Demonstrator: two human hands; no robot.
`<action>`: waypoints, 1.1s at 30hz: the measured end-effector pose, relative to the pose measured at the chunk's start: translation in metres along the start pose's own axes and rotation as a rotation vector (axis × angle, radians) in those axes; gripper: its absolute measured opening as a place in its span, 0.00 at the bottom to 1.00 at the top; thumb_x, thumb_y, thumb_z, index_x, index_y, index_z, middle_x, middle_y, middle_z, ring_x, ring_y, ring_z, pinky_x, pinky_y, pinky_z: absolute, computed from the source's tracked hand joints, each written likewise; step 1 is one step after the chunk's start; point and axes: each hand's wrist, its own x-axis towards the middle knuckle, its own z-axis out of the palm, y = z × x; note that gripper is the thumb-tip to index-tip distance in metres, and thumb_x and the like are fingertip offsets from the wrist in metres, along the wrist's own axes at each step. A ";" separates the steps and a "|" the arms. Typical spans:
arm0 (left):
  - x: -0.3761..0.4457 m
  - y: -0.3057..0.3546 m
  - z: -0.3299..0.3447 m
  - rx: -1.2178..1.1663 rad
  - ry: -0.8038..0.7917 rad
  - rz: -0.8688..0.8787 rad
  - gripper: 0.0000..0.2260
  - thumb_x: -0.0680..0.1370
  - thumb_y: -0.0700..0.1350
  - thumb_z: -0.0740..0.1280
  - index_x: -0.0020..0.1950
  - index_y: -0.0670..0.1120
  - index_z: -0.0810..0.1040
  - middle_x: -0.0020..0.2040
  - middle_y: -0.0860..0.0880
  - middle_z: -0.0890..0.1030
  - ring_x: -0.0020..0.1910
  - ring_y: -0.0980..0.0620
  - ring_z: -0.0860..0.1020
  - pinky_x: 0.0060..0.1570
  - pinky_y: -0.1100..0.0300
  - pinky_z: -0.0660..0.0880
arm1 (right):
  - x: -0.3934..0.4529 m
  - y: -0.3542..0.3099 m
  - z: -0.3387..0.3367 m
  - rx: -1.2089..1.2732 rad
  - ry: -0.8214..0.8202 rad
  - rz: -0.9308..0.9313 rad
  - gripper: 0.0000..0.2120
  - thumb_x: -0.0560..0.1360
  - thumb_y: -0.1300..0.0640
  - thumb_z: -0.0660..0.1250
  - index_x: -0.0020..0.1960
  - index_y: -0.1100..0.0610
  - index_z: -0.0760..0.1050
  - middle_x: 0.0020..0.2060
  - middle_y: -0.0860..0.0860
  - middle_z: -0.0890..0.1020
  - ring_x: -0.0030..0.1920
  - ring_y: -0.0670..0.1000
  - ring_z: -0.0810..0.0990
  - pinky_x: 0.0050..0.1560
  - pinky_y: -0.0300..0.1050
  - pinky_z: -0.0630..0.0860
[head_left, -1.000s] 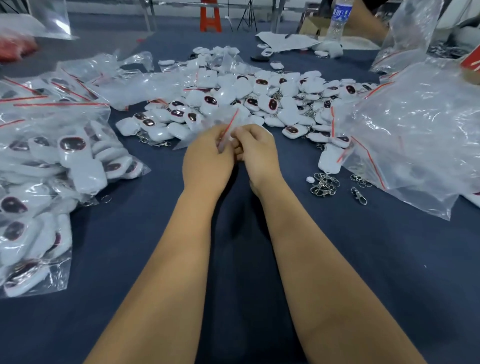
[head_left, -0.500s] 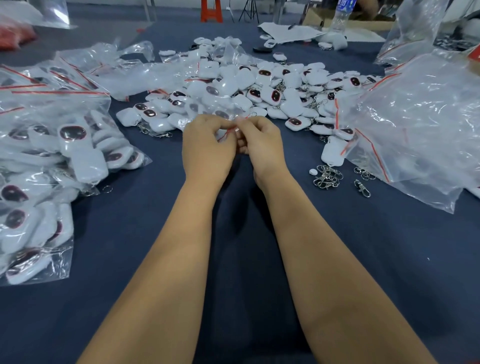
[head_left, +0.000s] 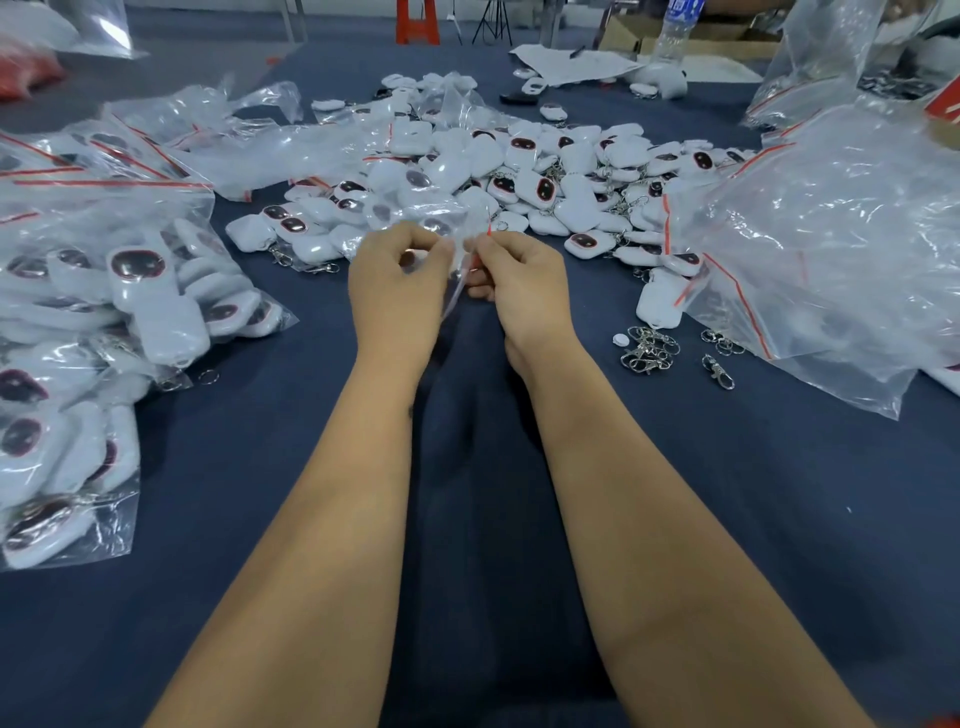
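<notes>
My left hand (head_left: 397, 288) and my right hand (head_left: 524, 283) are side by side above the dark blue table (head_left: 779, 493), each pinching one side of a small clear zip bag (head_left: 460, 234) with a red strip along its top. The bag stands up between my fingertips and hangs down between my palms. I cannot tell whether anything is inside it. Just beyond my hands lies a wide heap of white keychain cases (head_left: 519, 171) with dark oval windows.
Large clear bags filled with white cases (head_left: 104, 312) lie at the left. A big crumpled clear bag (head_left: 831, 249) lies at the right, with loose metal clasps (head_left: 649, 351) and one white case (head_left: 660, 304) beside it. A water bottle (head_left: 675, 31) and papers stand far back.
My hands have drawn slightly apart at the fingertips and the small bag has been turned and lifted between them. The view has tilted a little lower.
</notes>
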 end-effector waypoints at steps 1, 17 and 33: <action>0.002 -0.001 -0.001 -0.010 0.060 0.006 0.06 0.77 0.44 0.68 0.41 0.50 0.77 0.45 0.52 0.79 0.42 0.60 0.74 0.45 0.71 0.70 | 0.000 0.000 0.000 -0.002 0.017 0.010 0.09 0.80 0.62 0.62 0.43 0.58 0.79 0.34 0.50 0.80 0.33 0.44 0.76 0.37 0.37 0.75; 0.004 -0.011 -0.006 0.085 -0.226 0.051 0.11 0.76 0.44 0.68 0.56 0.57 0.76 0.49 0.58 0.79 0.37 0.67 0.76 0.36 0.73 0.72 | -0.008 -0.004 0.001 -0.132 -0.104 -0.082 0.14 0.74 0.72 0.61 0.50 0.56 0.77 0.39 0.59 0.84 0.41 0.56 0.84 0.48 0.50 0.83; 0.013 -0.009 -0.030 0.118 0.549 0.257 0.16 0.64 0.31 0.48 0.43 0.43 0.71 0.44 0.47 0.71 0.43 0.49 0.69 0.43 0.66 0.63 | -0.004 -0.002 -0.010 -0.654 -0.018 -0.237 0.22 0.72 0.65 0.60 0.63 0.52 0.77 0.60 0.48 0.79 0.60 0.49 0.74 0.61 0.45 0.72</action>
